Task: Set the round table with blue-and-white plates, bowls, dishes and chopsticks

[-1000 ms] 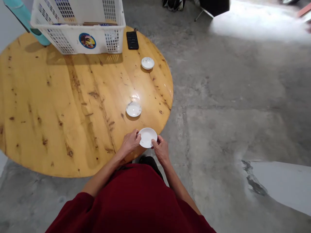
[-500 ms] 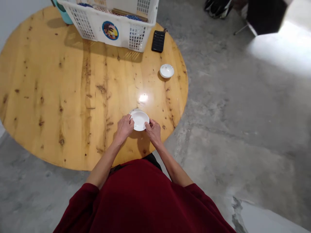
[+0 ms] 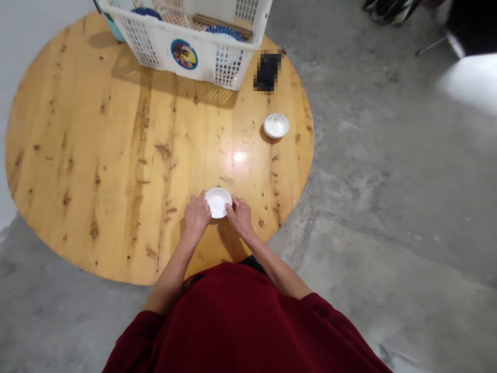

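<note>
Between my two hands is a small white bowl (image 3: 218, 202), low over the near edge of the round wooden table. My left hand (image 3: 197, 215) grips its left rim, thumb on the near side. On the opposite side my right hand (image 3: 238, 216) holds the rim with the thumb on top and the fingers beneath, partly hidden. Whether the bowl touches the table or another dish under it, I cannot tell. A second small white bowl (image 3: 276, 126), with a faint pattern inside, stands farther off to the right.
A white plastic basket (image 3: 205, 65) holding blue-patterned dishes and wooden sticks stands at the back of the wooden table (image 3: 97, 155). Right of it lies a black, pixelated item (image 3: 267, 71). A teal object (image 3: 115, 30) sits behind the basket's left side. Grey concrete floor surrounds the table.
My view has shifted, so the table and basket sit farther right and lower. The bowl now looks more level, and the pale rim seen behind it earlier no longer shows. Both hands still hold it.
</note>
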A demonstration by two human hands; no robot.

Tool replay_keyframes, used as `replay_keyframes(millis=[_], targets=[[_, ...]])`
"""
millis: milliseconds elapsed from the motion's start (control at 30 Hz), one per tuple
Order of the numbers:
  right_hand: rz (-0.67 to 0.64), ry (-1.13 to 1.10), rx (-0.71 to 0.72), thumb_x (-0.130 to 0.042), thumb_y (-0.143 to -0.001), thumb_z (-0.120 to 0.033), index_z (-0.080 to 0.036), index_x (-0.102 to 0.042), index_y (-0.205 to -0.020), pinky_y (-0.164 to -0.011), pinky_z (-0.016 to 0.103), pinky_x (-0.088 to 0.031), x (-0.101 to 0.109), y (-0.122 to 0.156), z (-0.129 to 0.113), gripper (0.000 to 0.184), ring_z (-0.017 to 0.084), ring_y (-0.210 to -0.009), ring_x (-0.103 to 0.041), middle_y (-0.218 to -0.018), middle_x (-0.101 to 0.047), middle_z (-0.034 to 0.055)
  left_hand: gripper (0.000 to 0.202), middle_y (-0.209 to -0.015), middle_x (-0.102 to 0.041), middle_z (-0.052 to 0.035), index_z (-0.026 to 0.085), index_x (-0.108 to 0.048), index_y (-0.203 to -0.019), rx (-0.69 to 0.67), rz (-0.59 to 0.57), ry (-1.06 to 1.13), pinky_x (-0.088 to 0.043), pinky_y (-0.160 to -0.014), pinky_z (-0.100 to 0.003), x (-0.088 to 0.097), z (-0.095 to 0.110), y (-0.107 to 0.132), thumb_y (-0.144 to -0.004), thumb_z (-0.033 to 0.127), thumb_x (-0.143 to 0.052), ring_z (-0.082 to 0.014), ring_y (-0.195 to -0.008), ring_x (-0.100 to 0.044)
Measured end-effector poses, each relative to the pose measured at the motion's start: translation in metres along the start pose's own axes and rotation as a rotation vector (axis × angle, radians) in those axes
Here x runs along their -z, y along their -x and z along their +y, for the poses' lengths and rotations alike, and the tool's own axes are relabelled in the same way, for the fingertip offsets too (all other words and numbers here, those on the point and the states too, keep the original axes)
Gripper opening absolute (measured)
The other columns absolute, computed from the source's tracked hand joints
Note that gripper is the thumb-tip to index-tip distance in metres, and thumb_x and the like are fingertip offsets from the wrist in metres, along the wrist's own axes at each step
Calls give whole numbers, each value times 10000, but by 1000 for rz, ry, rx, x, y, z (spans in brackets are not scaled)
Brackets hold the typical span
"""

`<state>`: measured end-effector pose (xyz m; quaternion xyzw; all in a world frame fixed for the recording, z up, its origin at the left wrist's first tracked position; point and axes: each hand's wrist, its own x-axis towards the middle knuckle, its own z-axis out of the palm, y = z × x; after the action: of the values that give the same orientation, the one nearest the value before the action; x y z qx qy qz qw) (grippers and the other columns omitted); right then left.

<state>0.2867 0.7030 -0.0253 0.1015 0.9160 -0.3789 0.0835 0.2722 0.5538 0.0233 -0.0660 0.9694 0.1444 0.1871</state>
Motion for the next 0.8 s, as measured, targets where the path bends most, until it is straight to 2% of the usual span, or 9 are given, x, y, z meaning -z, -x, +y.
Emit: replay_keyframes(millis=[133,367,500,633,800], targets=[[2,55,-18,-466,-903,-290,-137,-707,-1190,-829,353,-486,-3,-3,-8,405,250,-863,-588,-957,-637,120,506,-1170,-664,-178,186,-549,-1499,20,6,-39,-510,-846,-355,3,-3,-3,-1041,259,-347,-289,-977,-686],[-68,110,-66,-509,-934,-270,-150,-714,-1179,-812,327,-470,2,-8,-20,342,235,-858,-597,-1024,-631,125,492,-1121,-648,-187,169,-587,-1459,-9,27,-46,-517,-803,-364,10,-7,-12,-1025,270,-378,-293,-926,-687],[-65,-8,-66,-526,-950,-290,-167,-694,-1197,-850,321,-458,2,-9,-18,323,225,-914,-617,-1047,-683,111,483,-1186,-643,-202,151,-586,-1437,-8,27,18,-518,-842,-387,8,-14,-14,-1019,310,-403,-303,-964,-696],[-73,-75,-62,-532,-926,-270,-135,-702,-1070,-815,311,-444,-4,-12,-17,260,214,-870,-623,-980,-719,109,401,-1224,-698,-180,128,-639,-1278,-37,-22,201,-499,-943,-379,0,-24,-18,-1018,282,-375,-296,-1131,-665],[-17,-127,-78,-528,-836,-231,-159,-677,-857,-698,281,-411,-10,-7,-22,167,193,-744,-589,-841,-711,82,317,-1161,-742,-135,153,-666,-1135,-54,-84,377,-499,-874,-327,1,-34,-18,-995,250,-400,-247,-1028,-697]])
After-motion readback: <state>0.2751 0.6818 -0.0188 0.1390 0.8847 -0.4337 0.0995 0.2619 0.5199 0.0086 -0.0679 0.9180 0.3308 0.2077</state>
